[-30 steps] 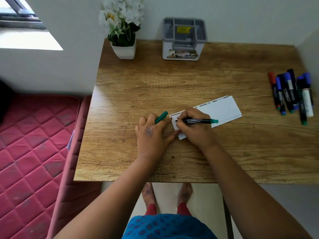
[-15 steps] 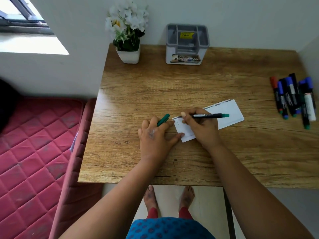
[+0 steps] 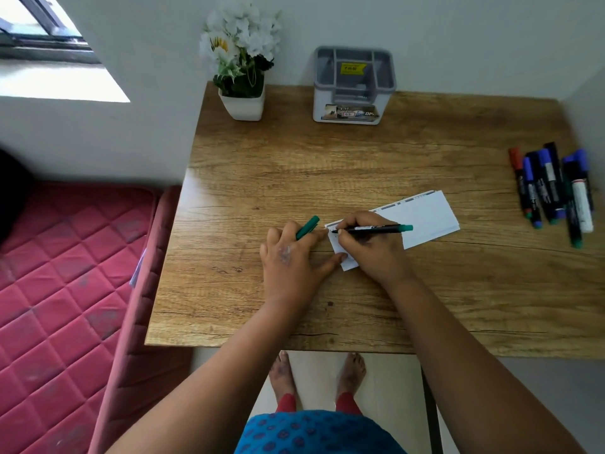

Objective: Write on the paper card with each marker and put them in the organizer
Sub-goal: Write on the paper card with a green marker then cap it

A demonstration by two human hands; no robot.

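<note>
A white paper card lies on the wooden table in front of me. My right hand grips a black marker with a green end, its tip touching the card's left end. My left hand rests on the table beside the card, its thumb on the card's corner, and holds the green cap between its fingers. The grey organizer stands at the table's far edge by the wall. Several more markers lie in a bunch at the right.
A white pot of white flowers stands at the table's back left corner. Walls close the table at the back and right. A red mattress lies on the floor to the left. My bare feet show under the near edge.
My right hand has kept the marker tip at the card's left end with small shifts. The camera view has tilted slightly; the left hand stays put.
</note>
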